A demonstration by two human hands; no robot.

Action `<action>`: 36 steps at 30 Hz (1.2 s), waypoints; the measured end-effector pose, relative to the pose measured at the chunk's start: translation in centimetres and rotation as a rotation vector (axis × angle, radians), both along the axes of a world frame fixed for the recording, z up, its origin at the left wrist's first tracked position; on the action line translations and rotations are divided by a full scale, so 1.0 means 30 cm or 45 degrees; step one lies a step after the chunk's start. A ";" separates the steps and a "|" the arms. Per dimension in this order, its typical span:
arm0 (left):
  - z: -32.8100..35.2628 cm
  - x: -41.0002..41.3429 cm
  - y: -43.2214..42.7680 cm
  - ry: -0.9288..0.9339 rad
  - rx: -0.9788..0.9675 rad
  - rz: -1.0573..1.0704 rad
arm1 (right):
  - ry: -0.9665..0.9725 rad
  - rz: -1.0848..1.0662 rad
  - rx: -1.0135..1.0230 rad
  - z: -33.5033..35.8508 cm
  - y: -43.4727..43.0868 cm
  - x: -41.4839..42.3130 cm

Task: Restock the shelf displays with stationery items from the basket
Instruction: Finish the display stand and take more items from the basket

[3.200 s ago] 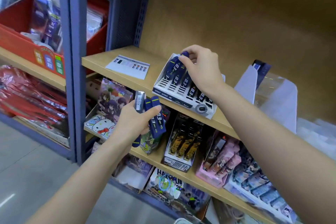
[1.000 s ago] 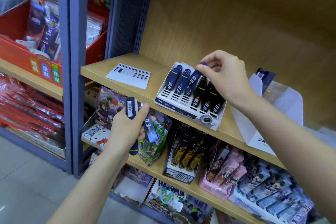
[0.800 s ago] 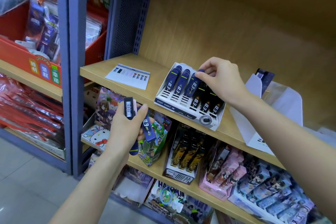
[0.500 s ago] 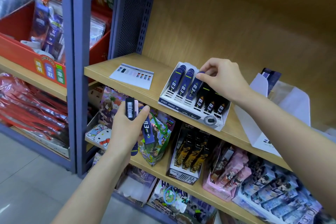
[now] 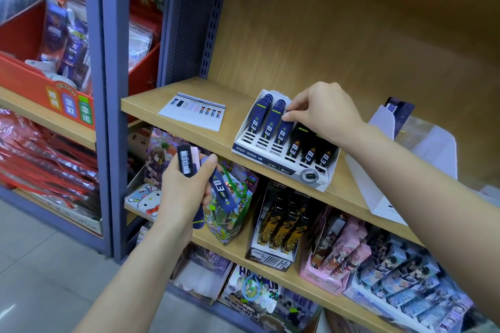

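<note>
Behind left hand (image 5: pixel 181 192), packs (image 5: pixel 222 193) half hidden

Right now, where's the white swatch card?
Head view, upper left: the swatch card lies flat on the wooden shelf, left of the white display box, not touching it.

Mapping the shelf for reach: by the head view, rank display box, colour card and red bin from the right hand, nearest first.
1. display box, under the right hand.
2. colour card, left on same shelf.
3. red bin, far left, next bay.
</note>
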State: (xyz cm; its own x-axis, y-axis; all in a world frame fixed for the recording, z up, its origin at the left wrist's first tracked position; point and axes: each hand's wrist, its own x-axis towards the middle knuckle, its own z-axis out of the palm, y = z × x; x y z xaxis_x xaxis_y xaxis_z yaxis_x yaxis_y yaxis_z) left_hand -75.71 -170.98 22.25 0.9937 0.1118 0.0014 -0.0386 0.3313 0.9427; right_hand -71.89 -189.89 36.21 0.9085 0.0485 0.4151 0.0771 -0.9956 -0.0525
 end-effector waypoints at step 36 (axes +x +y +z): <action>0.032 -0.010 -0.014 0.053 -0.149 -0.234 | 0.595 0.309 0.932 -0.235 0.138 -0.195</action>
